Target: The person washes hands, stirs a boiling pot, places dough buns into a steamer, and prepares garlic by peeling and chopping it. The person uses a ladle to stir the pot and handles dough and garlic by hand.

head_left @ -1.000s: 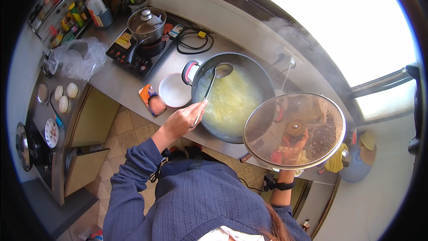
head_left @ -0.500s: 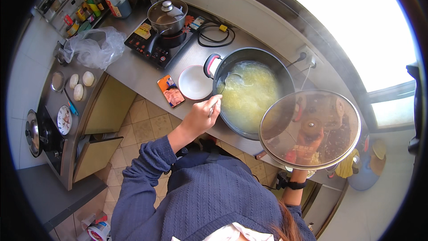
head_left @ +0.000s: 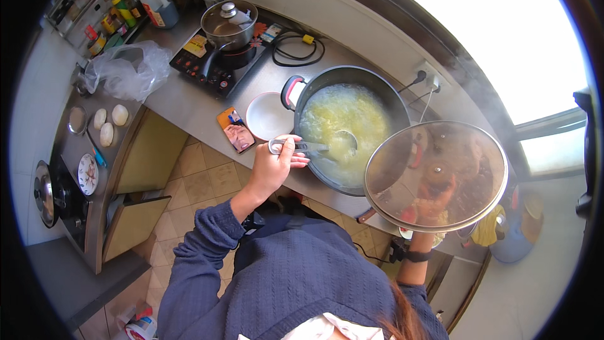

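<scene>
My left hand [head_left: 274, 165] is closed around the flat grey handle of a ladle [head_left: 303, 147], near the pot's front left rim. The ladle's bowl end dips into cloudy yellow-green liquid [head_left: 343, 110], which foams and steams in a large dark pot [head_left: 338, 76]. On the right, my right hand [head_left: 434, 200] shows through a round glass lid [head_left: 397, 179] with a metal rim. That hand grips the lid from beneath and holds it tilted beside and partly over the pot's right edge. Left of the pot stands a white bowl [head_left: 269, 118].
A phone [head_left: 236, 131] lies left of the bowl. Behind it, a lidded saucepan [head_left: 228, 28] sits on an induction cooker [head_left: 189, 66]. A black cable [head_left: 296, 56], a plastic bag [head_left: 135, 72], several white oval pieces [head_left: 107, 133] and a patterned plate [head_left: 88, 173] are on the counter.
My left hand has moved slightly left and down and turned the ladle, so its handle lies more level. The ladle's bowl has shifted right and nearer. The lid stays almost in place.
</scene>
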The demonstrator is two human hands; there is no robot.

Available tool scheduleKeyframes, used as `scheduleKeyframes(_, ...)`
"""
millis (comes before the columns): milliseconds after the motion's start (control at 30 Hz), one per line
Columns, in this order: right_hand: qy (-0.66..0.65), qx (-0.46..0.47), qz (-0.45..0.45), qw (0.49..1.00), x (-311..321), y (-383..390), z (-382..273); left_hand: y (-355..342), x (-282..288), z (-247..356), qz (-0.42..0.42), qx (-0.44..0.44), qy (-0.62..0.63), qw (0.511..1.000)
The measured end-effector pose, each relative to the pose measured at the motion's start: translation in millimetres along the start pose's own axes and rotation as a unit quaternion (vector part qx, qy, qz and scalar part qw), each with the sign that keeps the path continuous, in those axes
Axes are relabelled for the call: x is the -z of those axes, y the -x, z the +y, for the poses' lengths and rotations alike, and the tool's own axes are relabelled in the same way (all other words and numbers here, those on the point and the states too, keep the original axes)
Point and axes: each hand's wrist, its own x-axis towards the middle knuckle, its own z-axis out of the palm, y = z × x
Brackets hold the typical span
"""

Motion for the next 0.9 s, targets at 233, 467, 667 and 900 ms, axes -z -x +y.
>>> scheduleKeyframes(233,-0.012,0.001,0.004,1.000,-12,8,-1,-2,-15,14,-0.022,-0.053,0.035,0.998)
scheduleKeyframes(467,-0.019,0.007,0.032,0.999,-21,16,-2,-8,-26,20,-0.030,-0.147,-0.008,0.989)
scheduleKeyframes(667,-0.042,0.017,0.044,0.998,-15,12,-1,-31,-25,7,-0.079,-0.291,-0.120,0.946)
scheduleKeyframes(900,-0.012,-0.037,-0.002,0.999,-4,12,-6,-68,-23,-19,-0.128,-0.431,-0.370,0.813)
